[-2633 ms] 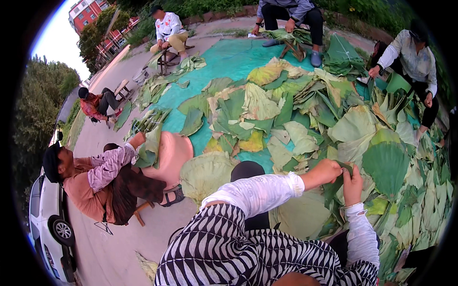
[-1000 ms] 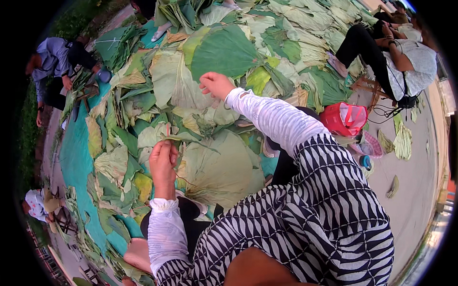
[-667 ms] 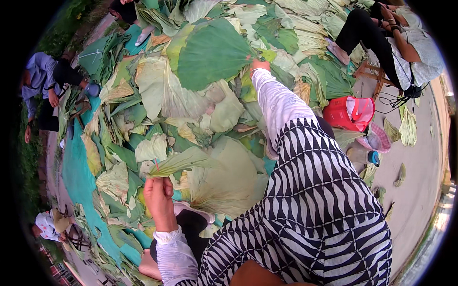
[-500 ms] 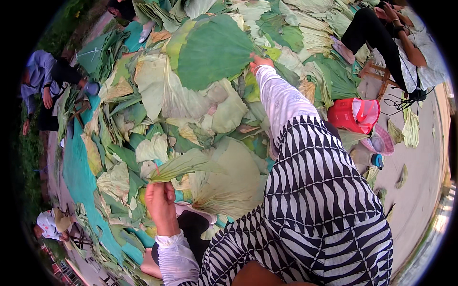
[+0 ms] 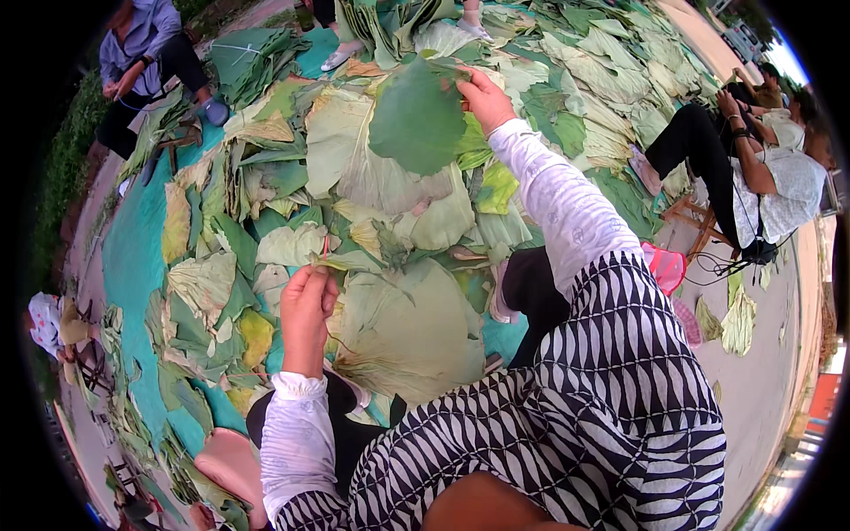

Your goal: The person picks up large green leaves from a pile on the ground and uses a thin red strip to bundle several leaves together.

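Observation:
My right hand (image 5: 486,99) is stretched out over the pile and closed on the edge of a dark green lotus leaf (image 5: 414,122). That leaf hangs to the left of the fingers, over paler leaves. Nearer to me, my left hand (image 5: 307,308) is closed in a pinch on a narrow, folded pale green leaf (image 5: 351,262). A thin red strip (image 5: 325,244) sticks up at its fingertips; what it belongs to I cannot make out. Below that lies a broad, pale dried lotus leaf (image 5: 403,327), spread out in front of my legs.
Lotus leaves cover a teal sheet (image 5: 133,257). A tied leaf bundle (image 5: 252,55) lies at the far left. Co-workers sit at the left and right, one on a wooden stool (image 5: 699,217). A red bag (image 5: 664,265) is beside my right arm, a pink one (image 5: 232,469) at lower left.
My right hand has lifted the dark green leaf, which now shows less of its width. My left hand keeps its pinch. The view has shifted, bringing more of the far side into sight.

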A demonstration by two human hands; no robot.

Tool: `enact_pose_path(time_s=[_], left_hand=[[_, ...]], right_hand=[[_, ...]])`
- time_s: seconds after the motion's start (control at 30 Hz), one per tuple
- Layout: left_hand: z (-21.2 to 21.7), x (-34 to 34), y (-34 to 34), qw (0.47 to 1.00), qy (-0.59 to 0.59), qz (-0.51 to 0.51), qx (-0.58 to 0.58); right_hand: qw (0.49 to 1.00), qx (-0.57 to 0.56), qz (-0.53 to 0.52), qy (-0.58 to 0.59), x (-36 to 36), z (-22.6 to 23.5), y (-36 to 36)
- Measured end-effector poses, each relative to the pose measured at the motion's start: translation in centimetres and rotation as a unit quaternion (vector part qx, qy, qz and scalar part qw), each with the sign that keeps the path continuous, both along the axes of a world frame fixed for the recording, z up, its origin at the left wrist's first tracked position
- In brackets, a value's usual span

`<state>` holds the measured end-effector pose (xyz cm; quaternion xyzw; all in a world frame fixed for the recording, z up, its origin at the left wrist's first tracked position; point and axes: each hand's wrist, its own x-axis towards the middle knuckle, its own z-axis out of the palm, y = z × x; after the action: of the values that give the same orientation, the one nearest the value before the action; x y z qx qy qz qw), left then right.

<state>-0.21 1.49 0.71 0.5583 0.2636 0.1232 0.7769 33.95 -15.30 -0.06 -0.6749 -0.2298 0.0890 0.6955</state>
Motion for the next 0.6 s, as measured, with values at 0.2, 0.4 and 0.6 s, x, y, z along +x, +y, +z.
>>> enact_pose_path(time_s=[0.2,0.4,0.6], left_hand=[[0.7,0.5,0.1,1.000,0.002,-0.008,0.024],[1.2,-0.2,-0.3,0.998,0.043,-0.014,0.049],[1.5,-0.7,0.3,0.995,0.079,-0.020,0.060]], right_hand=[[0.987,-0.018,0.146,0.071,-14.2,3.0,1.6],[0.974,-0.025,0.223,0.025,-20.7,-0.1,4.0],[0.969,-0.034,0.245,0.016,-21.9,0.0,5.9]])
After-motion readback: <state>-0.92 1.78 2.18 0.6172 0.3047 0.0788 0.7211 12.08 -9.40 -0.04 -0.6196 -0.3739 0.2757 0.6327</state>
